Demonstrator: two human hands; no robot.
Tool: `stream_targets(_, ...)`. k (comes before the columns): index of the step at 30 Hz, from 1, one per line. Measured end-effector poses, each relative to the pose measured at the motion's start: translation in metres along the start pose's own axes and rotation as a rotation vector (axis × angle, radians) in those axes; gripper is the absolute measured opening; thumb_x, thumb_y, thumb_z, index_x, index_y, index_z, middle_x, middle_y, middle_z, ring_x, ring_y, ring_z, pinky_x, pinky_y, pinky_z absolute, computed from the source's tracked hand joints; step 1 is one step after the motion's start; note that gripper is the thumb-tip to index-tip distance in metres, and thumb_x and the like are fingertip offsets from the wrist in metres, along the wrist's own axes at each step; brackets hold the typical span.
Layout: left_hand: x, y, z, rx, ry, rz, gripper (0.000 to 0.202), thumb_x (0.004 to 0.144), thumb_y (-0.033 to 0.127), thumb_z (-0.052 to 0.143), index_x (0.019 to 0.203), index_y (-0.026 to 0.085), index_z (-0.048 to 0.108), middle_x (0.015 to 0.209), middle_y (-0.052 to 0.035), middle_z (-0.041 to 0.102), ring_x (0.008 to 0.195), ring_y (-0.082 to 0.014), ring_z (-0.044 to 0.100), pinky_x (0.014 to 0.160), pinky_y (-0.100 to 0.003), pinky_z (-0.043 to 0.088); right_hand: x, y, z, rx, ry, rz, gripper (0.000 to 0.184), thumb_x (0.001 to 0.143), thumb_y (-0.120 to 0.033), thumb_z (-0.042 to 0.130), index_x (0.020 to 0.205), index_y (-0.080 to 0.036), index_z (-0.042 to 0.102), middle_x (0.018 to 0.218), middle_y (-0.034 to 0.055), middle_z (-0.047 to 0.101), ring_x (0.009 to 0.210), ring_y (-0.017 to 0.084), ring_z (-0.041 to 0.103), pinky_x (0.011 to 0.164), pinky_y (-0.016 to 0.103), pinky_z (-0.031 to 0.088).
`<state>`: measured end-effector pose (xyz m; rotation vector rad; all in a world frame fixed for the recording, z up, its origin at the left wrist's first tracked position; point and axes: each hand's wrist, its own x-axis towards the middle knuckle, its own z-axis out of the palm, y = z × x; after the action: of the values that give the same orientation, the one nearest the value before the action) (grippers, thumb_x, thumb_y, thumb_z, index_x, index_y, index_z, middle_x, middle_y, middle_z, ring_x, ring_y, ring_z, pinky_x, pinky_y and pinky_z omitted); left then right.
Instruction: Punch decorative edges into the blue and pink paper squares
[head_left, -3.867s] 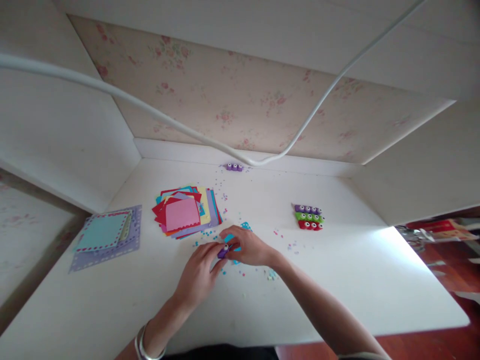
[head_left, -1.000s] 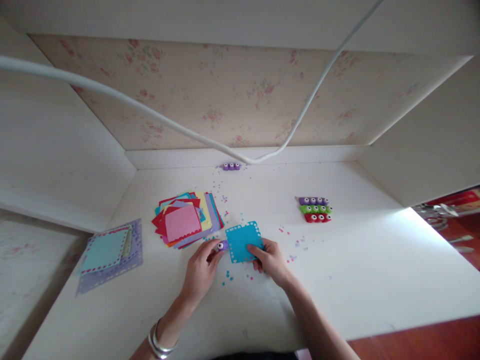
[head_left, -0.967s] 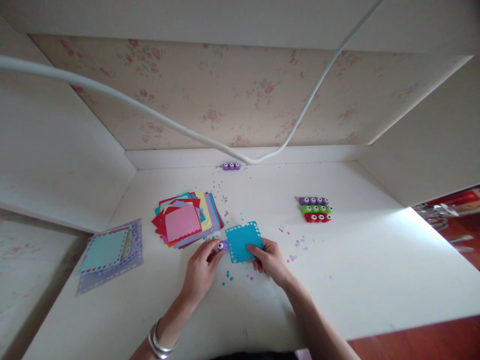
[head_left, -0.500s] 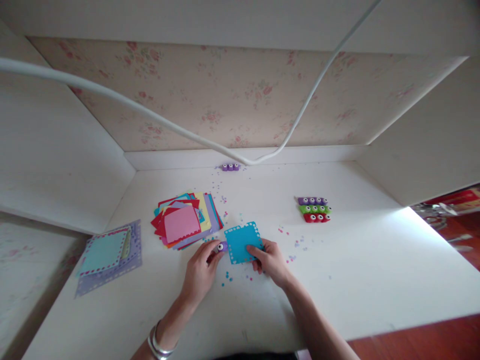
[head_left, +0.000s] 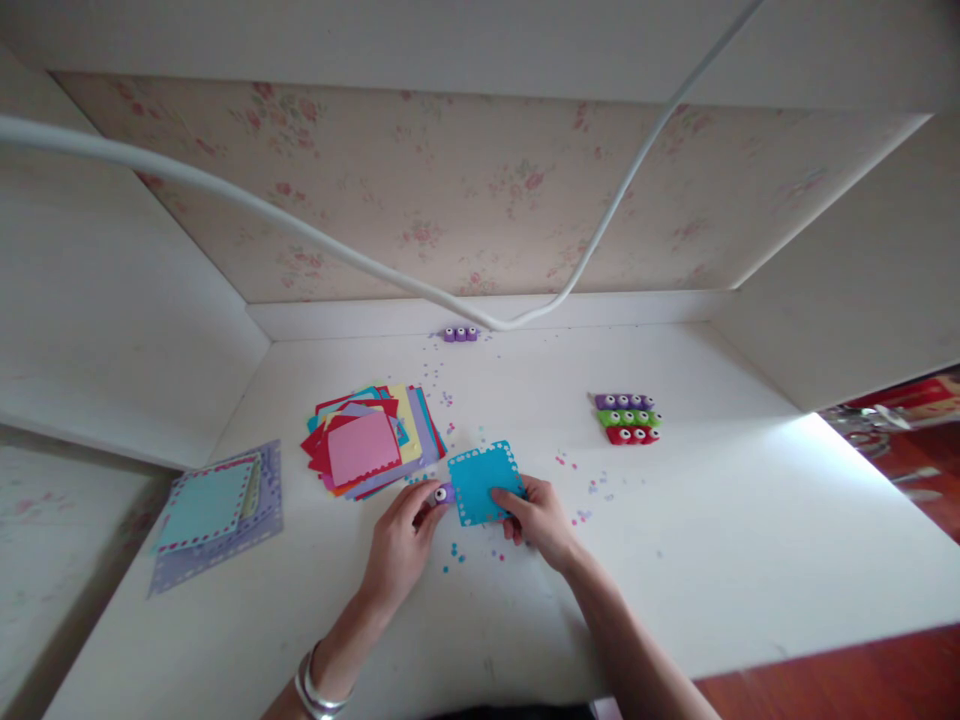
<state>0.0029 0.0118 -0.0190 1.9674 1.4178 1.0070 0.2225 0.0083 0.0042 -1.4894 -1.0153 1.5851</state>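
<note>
My left hand [head_left: 405,525] is closed around a small purple paper punch [head_left: 442,494] with a white and black button on top. The punch sits at the left edge of a blue square of paper [head_left: 477,482]. Small cut-out shapes run along several of the paper's edges. At the paper's right side, my right hand [head_left: 538,515] pinches it, thumb on top and fingers underneath. Blue paper bits [head_left: 454,557] lie on the white desk [head_left: 645,600] just below the paper.
Left of my hands lies a stack of coloured paper [head_left: 365,448], with punched sheets [head_left: 210,505] farther left. Rows of purple, green and red punches [head_left: 630,418] stand at right, and purple punches [head_left: 460,335] at the back. A white cable [head_left: 337,250] hangs across the view.
Almost nothing differs. The blue paper has tilted or shifted very slightly upward; both hands keep their grip.
</note>
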Motion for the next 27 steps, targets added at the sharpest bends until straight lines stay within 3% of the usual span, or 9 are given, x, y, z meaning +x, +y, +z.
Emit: stream_targets(27, 0.0008, -0.0009, -0.0005, -0.003, -0.010, 0.003, 0.026, 0.091, 0.032, 0.059, 0.115, 0.023, 0.060, 0.109, -0.0063, 0.066, 0.094, -0.0190, 0.066, 0.083, -0.032, 0.056, 0.0012, -0.0012, 0.0036, -0.029, -0.048, 0.040, 0.024, 0.081, -0.036, 0.060, 0.067, -0.018, 0.053, 0.044, -0.0029, 0.057, 0.035, 0.008, 0.046, 0.036, 0.019, 0.034)
